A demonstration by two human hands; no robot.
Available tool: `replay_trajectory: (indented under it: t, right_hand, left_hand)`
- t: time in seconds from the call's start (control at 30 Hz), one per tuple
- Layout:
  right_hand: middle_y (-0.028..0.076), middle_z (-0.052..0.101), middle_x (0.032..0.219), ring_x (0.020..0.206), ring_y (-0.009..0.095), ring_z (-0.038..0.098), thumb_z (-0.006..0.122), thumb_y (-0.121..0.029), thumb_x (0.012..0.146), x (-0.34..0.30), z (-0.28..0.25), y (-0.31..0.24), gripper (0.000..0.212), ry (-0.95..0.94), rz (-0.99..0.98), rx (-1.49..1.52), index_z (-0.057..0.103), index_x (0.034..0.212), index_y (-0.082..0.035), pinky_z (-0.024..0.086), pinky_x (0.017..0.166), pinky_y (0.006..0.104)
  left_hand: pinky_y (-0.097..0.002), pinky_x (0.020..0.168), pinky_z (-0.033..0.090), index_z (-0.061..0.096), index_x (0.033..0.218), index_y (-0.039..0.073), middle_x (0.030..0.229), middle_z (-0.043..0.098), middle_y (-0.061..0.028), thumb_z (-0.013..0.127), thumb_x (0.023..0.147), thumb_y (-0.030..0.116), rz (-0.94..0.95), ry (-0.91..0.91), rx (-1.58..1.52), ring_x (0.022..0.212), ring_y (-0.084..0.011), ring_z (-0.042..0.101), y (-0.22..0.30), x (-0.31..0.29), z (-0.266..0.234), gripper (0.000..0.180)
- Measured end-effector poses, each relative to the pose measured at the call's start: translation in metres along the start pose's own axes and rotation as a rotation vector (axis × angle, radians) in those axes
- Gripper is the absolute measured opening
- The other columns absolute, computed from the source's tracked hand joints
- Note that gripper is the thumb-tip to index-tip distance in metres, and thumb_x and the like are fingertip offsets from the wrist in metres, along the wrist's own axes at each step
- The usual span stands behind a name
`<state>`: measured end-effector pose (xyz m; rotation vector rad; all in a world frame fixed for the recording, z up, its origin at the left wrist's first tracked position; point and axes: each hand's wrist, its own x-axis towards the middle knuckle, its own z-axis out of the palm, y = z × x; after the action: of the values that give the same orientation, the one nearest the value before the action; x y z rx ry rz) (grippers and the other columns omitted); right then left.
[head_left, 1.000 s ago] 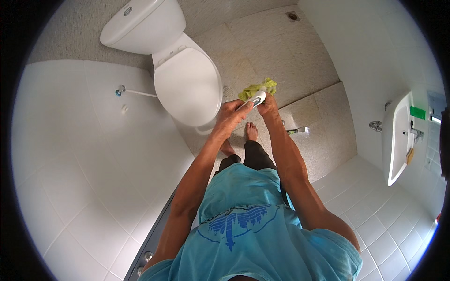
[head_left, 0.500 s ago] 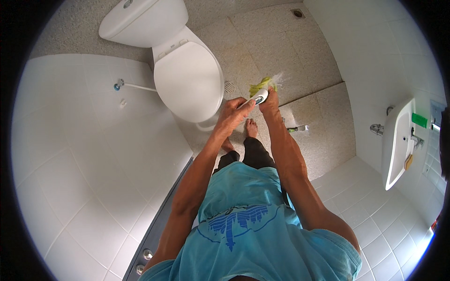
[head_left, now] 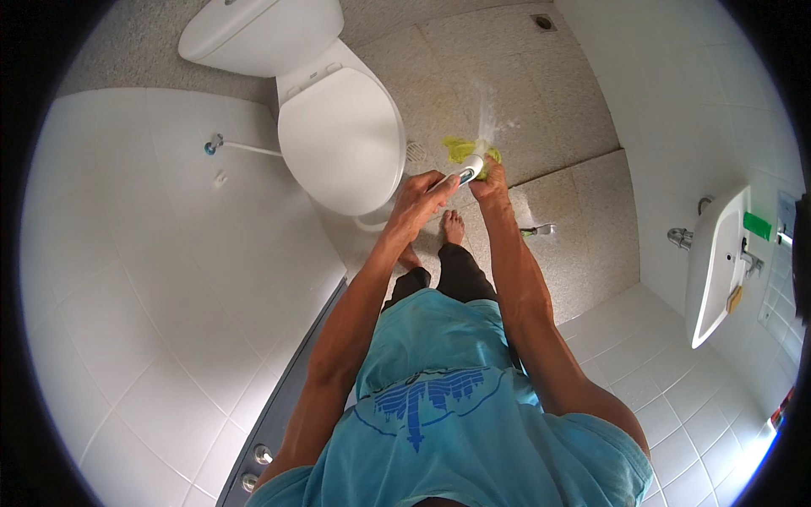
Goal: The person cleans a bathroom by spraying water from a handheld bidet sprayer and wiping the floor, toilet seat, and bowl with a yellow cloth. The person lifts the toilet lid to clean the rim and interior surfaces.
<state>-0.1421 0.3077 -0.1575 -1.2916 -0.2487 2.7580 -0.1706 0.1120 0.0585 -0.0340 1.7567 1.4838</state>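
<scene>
Fingers of the left hand (head_left: 417,205), at the centre of the frame, are curled around the handle of a white handheld sprayer (head_left: 476,163), the thumb lying along its upper side. Just to the right, the right hand (head_left: 490,182) has its fingers bunched around part of a yellow-green cloth (head_left: 459,150); how hard they press cannot be told, since some fingertips are hidden. The sprayer's head sits between the viewer and the cloth, covering its middle, so yellow-green shows on both sides. A whitish jet of water (head_left: 487,118) fans out above it, toward the top of the frame, over a speckled stone-tile floor (head_left: 473,63).

A white toilet (head_left: 342,139), lid down, fills the upper left, near the left hand. Below the hands are a bare foot (head_left: 454,226) and dark trouser legs. A small brush (head_left: 538,230) lies on the floor to the right of the right forearm. At the far right, a white washbasin (head_left: 716,270) hangs on the wall, and a square drain (head_left: 543,23) is set into the floor at the upper right.
</scene>
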Motion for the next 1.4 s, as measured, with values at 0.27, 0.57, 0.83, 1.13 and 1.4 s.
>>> replay_trajectory:
  t: [0.27, 0.57, 0.83, 1.13, 1.4]
  right_hand:
    - [0.009, 0.069, 0.107, 0.099, 0.028, 0.066, 0.045, -0.031, 0.096, -0.032, 0.024, 0.011, 0.033, -0.045, 0.022, 0.108, 0.06, 0.117, -0.011, 0.054, 0.089, 0.0493]
    - [0.014, 0.066, 0.123, 0.117, 0.036, 0.061, 0.059, -0.026, 0.091, -0.047, 0.042, 0.007, 0.04, -0.166, -0.032, 0.228, 0.06, 0.126, -0.007, 0.047, 0.102, 0.056]
    - [0.011, 0.068, 0.114, 0.095, 0.03, 0.064, 0.059, -0.026, 0.092, -0.038, 0.025, 0.01, 0.038, -0.041, -0.033, -0.01, 0.057, 0.126, -0.008, 0.048, 0.055, 0.0359]
    - [0.016, 0.066, 0.123, 0.113, 0.034, 0.064, 0.052, -0.025, 0.098, -0.054, 0.051, 0.017, 0.039, -0.229, 0.062, 0.044, 0.059, 0.129, -0.003, 0.051, 0.1, 0.0489]
    - [0.019, 0.068, 0.11, 0.1, 0.034, 0.068, 0.062, -0.015, 0.092, -0.02, 0.016, 0.028, 0.03, -0.193, 0.163, 0.057, 0.062, 0.116, 0.002, 0.056, 0.092, 0.0495]
  left_hand:
    - [-0.0258, 0.059, 0.04, 0.068, 0.089, 0.003, 0.071, 0.056, -0.0008, 0.07, 0.09, 0.052, -0.019, -0.013, -0.021, 0.064, -0.01, 0.049, -0.013, 0.007, -0.003, 0.049]
    - [-0.0252, 0.06, 0.039, 0.068, 0.092, 0.003, 0.073, 0.058, -0.0005, 0.069, 0.092, 0.049, 0.01, 0.004, -0.054, 0.065, -0.009, 0.049, -0.011, 0.007, -0.003, 0.046]
    - [-0.0251, 0.059, 0.038, 0.068, 0.091, 0.004, 0.073, 0.058, -0.0004, 0.069, 0.091, 0.052, -0.027, 0.015, -0.053, 0.065, -0.0087, 0.047, -0.007, 0.003, -0.006, 0.048]
    - [-0.0261, 0.06, 0.04, 0.07, 0.094, 0.001, 0.073, 0.057, -0.0022, 0.068, 0.09, 0.054, 0.007, 0.055, -0.011, 0.066, -0.0104, 0.05, -0.014, 0.006, -0.005, 0.053]
    - [-0.0302, 0.063, 0.043, 0.071, 0.096, 0.0, 0.074, 0.058, -0.0049, 0.066, 0.089, 0.058, 0.041, 0.067, 0.119, 0.069, -0.0157, 0.053, -0.002, 0.0, 0.002, 0.058]
